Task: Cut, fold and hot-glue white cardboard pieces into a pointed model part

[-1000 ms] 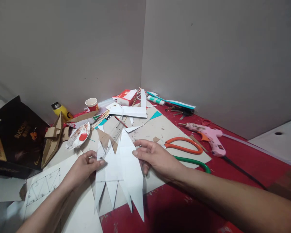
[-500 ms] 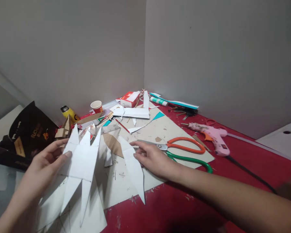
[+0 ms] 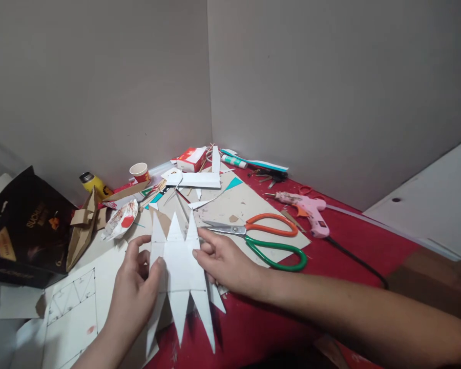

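Gray walls (image 3: 100, 77) meet in a corner beyond the scissors (image 3: 238, 230), which lie on a pale board (image 3: 265, 202) on a red table (image 3: 353, 251). Well left of the scissors, a black bag (image 3: 11, 220) carries gold letters starting "SUC"; the rest is too blurred to read. Half a second ago, the spiky white paper (image 3: 182, 266) was farther left of the scissors, in the left hand (image 3: 136, 282) alone, while the right hand (image 3: 225, 259) held a separate leaf-shaped strip. Now the paper is just left of the scissors, between both hands. Each hand pinches one side edge, thumb on the front, fingers behind. Another white point (image 3: 217, 299) shows below the right hand, nearer the viewer than the scissors.
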Demonstrator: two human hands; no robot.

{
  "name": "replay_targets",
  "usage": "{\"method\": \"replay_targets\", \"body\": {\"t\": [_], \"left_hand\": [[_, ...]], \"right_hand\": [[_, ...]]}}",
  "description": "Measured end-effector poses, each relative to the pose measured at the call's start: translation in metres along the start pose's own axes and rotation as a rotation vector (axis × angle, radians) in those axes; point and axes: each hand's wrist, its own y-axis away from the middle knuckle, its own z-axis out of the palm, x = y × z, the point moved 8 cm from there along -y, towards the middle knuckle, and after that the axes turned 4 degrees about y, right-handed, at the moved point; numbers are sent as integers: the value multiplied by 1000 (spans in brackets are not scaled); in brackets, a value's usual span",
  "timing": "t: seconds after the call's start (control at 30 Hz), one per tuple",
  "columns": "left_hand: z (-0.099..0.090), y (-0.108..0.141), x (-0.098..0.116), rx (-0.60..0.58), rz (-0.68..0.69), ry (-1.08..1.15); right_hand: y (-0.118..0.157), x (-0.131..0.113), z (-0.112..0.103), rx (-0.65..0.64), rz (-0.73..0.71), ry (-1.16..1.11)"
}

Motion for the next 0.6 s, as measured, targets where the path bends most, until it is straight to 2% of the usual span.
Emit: {"method": "replay_targets", "body": {"t": [0.1,0.17,0.3,0.4,0.47,0.6], "left_hand": [[3,7,-2,-66,-122,131],[5,9,-4,-110,-139,92],[13,6,-11,-125,32,-339],[27,5,-27,-204,77,-536],[33,4,-37,-264,64,-522],[37,3,-44,-296,78,-284]], "right_hand": [[0,-5,3,-26,-85,99],[1,-6,6,-44,-111,158],[2,-3,10,-31,-113,244],[2,2,15,-74,-83,331],[2,6,18,-122,-74,413],[1,11,22,-186,-52,550]]}}
